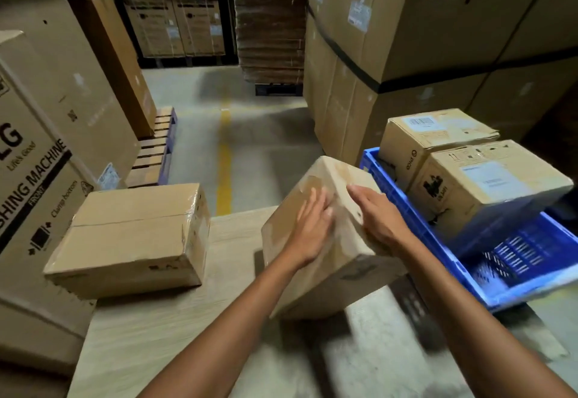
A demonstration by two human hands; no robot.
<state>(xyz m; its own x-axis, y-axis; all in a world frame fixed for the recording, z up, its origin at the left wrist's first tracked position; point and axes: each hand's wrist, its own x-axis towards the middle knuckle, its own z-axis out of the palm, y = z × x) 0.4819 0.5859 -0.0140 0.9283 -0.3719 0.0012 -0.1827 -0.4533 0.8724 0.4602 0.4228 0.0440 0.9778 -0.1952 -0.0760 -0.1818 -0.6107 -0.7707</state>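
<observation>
A taped cardboard box (328, 272) is tilted on one corner at the right edge of a pale wooden table (150, 328). My left hand (312, 228) lies flat on its left face with straight fingers. My right hand (378, 219) presses its right face, fingers stretched over the top edge. Motion blur softens the box and both hands.
Another sealed box (131, 238) lies flat on the table's left part. A blue plastic crate (438, 250) at the right holds two labelled boxes (488, 184). Tall appliance cartons (40, 153) stand left and right. A concrete aisle with a yellow line (224, 159) runs ahead.
</observation>
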